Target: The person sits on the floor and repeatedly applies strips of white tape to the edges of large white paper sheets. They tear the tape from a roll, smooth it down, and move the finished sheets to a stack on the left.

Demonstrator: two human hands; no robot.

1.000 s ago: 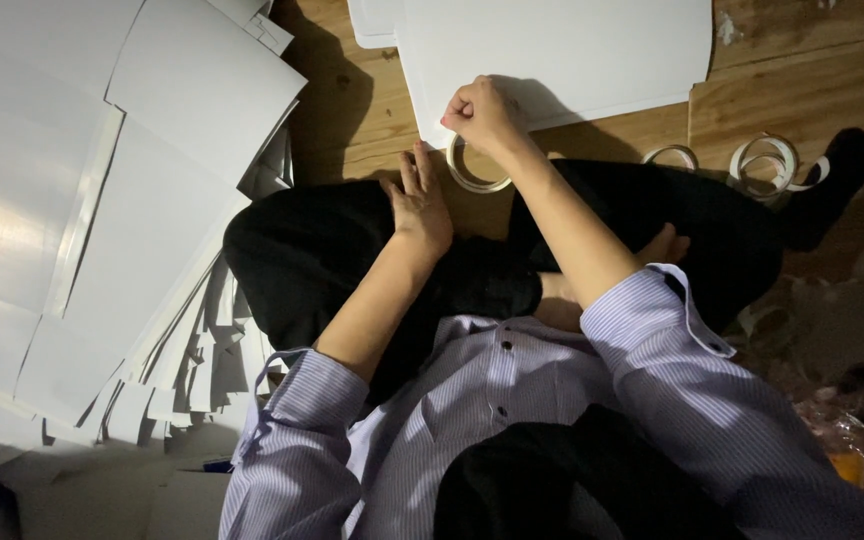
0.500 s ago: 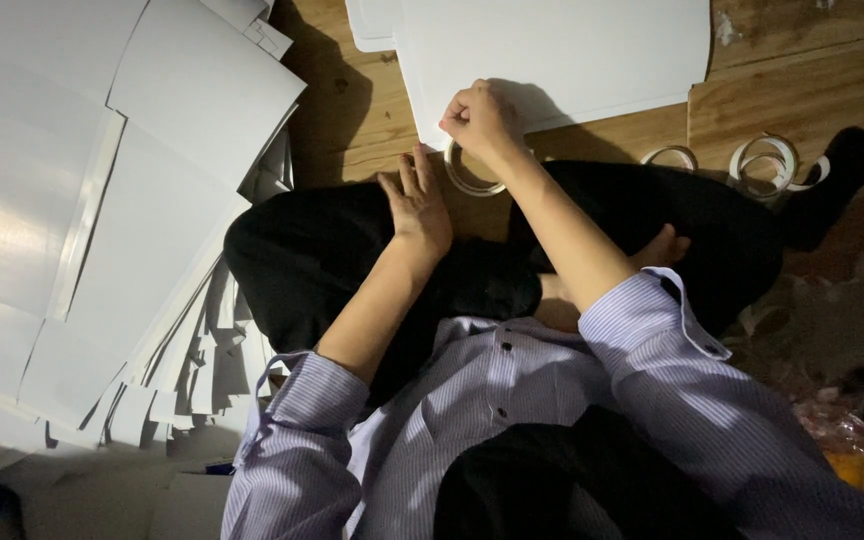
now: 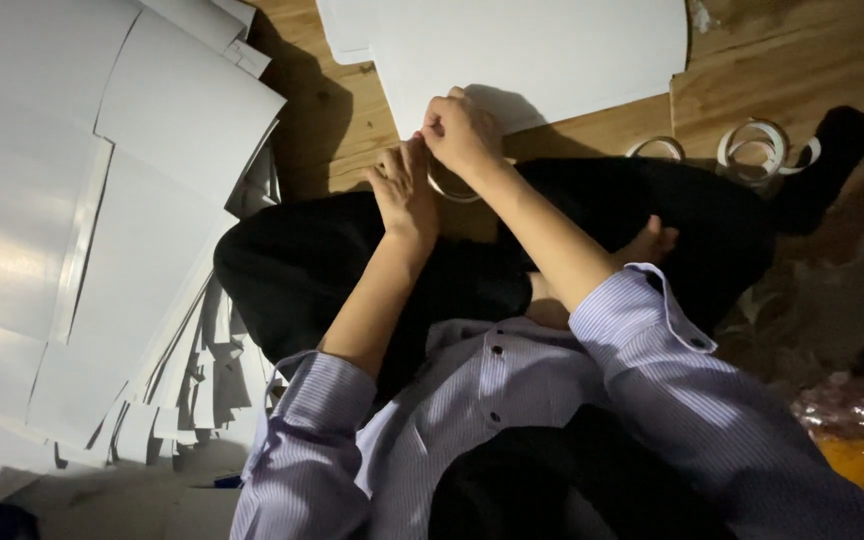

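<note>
At nine o'clock a fanned heap of white card sheets (image 3: 82, 230) covers the floor, overlapped loosely, seemingly so single sheets can be drawn off. Moving toward the centre, the left hand (image 3: 404, 190) lies with fingers extended and nearly flat, its fingertips touching the roll of tape (image 3: 449, 186) at about twelve o'clock from the person's black-clad knees; it looks to be steadying the roll rather than gripping it. Just right of it, the right hand (image 3: 460, 132) is curled closed, fingers pinched at the roll's upper edge (whether it grips the tape end or the ring itself I cannot tell). Beyond, at twelve o'clock, a large white sheet (image 3: 542, 55) lies flat on the wooden floor (image 3: 782, 60). At two o'clock, spare tape rings (image 3: 757, 148) sit near the person's foot, within reach.
</note>
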